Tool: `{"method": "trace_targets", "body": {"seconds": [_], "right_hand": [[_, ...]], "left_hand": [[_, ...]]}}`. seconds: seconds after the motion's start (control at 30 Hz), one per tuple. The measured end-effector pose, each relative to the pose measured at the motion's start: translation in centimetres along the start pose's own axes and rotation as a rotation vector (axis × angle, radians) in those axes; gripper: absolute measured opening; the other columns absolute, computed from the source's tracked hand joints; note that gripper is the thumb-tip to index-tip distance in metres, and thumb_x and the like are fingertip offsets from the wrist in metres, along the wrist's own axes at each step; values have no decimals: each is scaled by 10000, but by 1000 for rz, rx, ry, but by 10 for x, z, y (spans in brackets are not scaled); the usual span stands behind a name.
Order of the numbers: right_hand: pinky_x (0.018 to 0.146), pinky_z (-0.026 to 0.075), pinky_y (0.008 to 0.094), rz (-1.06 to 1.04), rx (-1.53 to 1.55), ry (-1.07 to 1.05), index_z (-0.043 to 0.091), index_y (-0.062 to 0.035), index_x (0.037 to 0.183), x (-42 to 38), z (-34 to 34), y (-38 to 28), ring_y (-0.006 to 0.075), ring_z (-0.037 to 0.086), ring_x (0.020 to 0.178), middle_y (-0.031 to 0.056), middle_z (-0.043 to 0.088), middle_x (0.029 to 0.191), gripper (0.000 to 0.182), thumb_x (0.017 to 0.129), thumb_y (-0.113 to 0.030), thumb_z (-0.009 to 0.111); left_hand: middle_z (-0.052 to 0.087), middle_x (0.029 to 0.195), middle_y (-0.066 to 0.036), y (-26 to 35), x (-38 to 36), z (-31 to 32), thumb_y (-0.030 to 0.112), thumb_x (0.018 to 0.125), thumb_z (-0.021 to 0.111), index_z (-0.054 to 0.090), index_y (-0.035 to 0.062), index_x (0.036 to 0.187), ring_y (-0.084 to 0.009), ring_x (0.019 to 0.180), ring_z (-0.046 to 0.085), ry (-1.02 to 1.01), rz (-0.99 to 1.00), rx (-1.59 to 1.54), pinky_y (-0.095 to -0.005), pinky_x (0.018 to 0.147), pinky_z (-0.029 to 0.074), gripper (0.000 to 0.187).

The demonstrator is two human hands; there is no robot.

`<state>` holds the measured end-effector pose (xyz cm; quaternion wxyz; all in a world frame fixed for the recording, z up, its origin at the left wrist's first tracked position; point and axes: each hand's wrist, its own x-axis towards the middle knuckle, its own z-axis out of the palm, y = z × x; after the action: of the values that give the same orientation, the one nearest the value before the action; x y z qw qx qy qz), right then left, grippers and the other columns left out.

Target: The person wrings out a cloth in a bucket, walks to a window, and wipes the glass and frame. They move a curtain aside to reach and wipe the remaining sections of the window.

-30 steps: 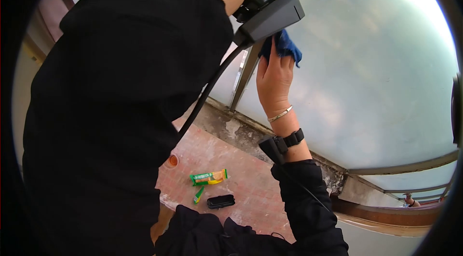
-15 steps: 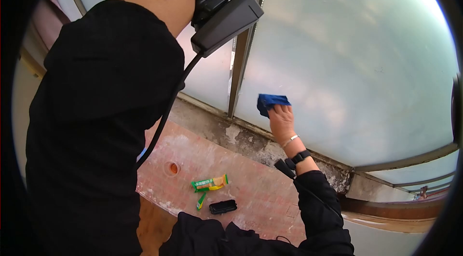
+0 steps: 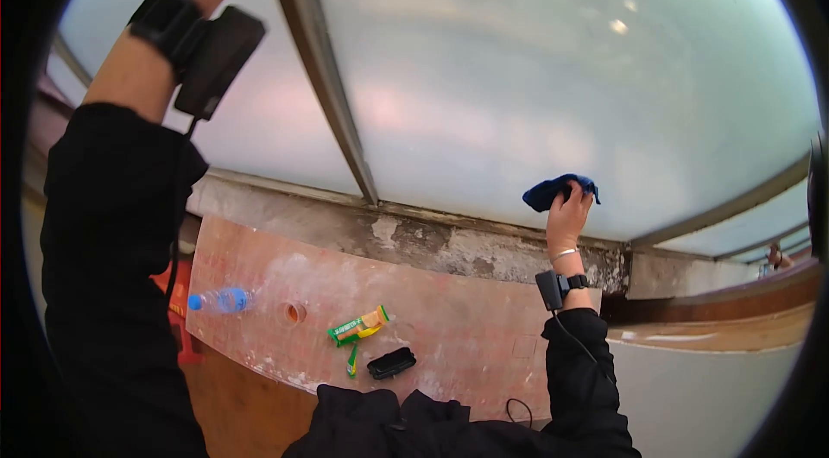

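My right hand (image 3: 567,221) holds a dark blue cloth (image 3: 561,190) against the lower part of a large frosted glass pane (image 3: 484,95), with the fingers bent over the cloth. A bracelet and a strapped black device (image 3: 561,285) are on that wrist. My left arm reaches up at the left, wearing a black device (image 3: 220,61) on the forearm and a band near the wrist. The left hand itself lies beyond the top edge, near the upright window frame bar (image 3: 324,69), so its fingers are hidden.
Below the window runs a worn, peeling sill (image 3: 414,238). On the reddish board (image 3: 475,320) stand a plastic bottle (image 3: 223,300), a clear cup (image 3: 294,312), a green-yellow snack packet (image 3: 358,326) and a black case (image 3: 391,363). A red object (image 3: 181,320) is at the left.
My right hand has slid the blue cloth to the right along the glass. The left arm has shifted left in view, and the bottle now shows fully.
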<state>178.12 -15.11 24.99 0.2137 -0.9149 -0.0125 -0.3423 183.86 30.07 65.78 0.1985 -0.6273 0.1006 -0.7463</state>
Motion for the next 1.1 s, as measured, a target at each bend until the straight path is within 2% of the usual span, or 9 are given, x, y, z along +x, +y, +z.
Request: {"method": "trace_targets", "body": {"seconds": [0.2,0.3,0.43,0.53,0.63,0.67,0.73,0.87,1.1], "right_hand": [[858,400,375,550,271,207,424,12,1071,11,15,80,297,495,950,164,485,1037,279,814,-48,513],[662,476,353,1099,932,229,448,-11,1061,13,21,128,206,550,765,101,551,916,217,854,-69,483],[506,459,345,1182,948,232,486,-14,1028,6,34,147,192,544,573,86,576,762,170,879,-81,441],[496,475,382,1437,952,179,539,26,1022,-8,63,153,266,591,593,146,626,840,244,882,-96,380],[637,510,415,1457,1141,-71,508,88,1061,-21,74,134,299,612,834,206,572,1110,302,872,-98,363],[637,510,415,1468,1136,-70,508,88,1061,-23,85,130,299,612,834,206,572,1110,302,872,-98,363],[459,439,432,1614,1016,225,546,25,681,-39,118,132,318,514,460,151,540,555,199,811,-46,412],[493,416,392,1668,1303,191,514,1,797,-60,143,97,226,522,575,77,549,759,181,876,-89,378],[398,417,435,1740,1646,-76,473,-80,590,-101,219,-18,306,482,407,113,464,498,214,799,-71,432]], "left_hand": [[172,1495,-184,4,0,-3,43,843,459,446,129,1316,-344,1394,134,-40,-46,-204,-457,1145,159,480],[16,1405,-431,-7,9,-1,54,803,404,384,52,1204,-584,1315,15,-127,51,-313,-730,1006,90,402],[-6,1391,-447,-19,5,8,43,796,398,372,29,1195,-605,1299,-6,-180,59,-313,-732,1007,89,400],[419,1374,-148,-41,-1,24,162,892,519,584,102,1180,-378,1291,317,-113,165,-304,-471,1045,318,301],[-54,1366,-469,-6,13,-7,59,821,368,364,3,1210,-624,1282,-51,-244,77,-346,-717,1018,99,393],[-54,1366,-469,-6,13,-8,59,821,368,364,3,1210,-624,1282,-51,-251,80,-354,-717,1018,99,393],[-63,1363,-473,-6,11,-7,68,835,368,353,-22,1233,-627,1280,-58,-255,86,-371,-687,1030,120,408],[-82,1362,-471,-8,11,-7,87,862,348,345,-50,1246,-606,1296,-56,-257,107,-334,-656,1036,163,407],[-107,1408,-414,23,8,-32,143,886,349,334,-43,1282,-559,1330,-27,-325,46,-342,-653,1044,145,438]]}}
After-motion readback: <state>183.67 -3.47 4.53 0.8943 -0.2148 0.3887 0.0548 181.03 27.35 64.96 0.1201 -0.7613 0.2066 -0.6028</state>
